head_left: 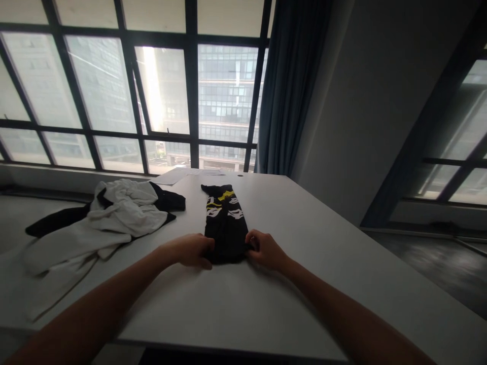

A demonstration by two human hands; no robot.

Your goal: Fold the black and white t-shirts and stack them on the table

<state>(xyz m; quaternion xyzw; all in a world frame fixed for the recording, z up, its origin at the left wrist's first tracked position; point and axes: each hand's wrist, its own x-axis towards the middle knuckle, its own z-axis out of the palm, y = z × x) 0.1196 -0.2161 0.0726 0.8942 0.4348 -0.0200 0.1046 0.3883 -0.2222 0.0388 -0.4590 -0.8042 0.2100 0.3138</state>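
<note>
A black garment (227, 238) with yellow and white print lies folded into a narrow strip on the white table (289, 228). Its exact kind cannot be made out in this folded state. My left hand (195, 250) is at the near left corner, fingers curled at the cloth's edge and thumb lower down. On the opposite side, my right hand (264, 248) pinches the near right edge between thumb and fingers. The near end of the cloth lies between both hands.
A crumpled heap of white and black clothes (125, 213) lies on the left of the table. Sheets of paper (173, 175) rest at the far edge. Beyond stand large windows (163, 91), a blue curtain (291, 96) and a wall (365, 111) on the right.
</note>
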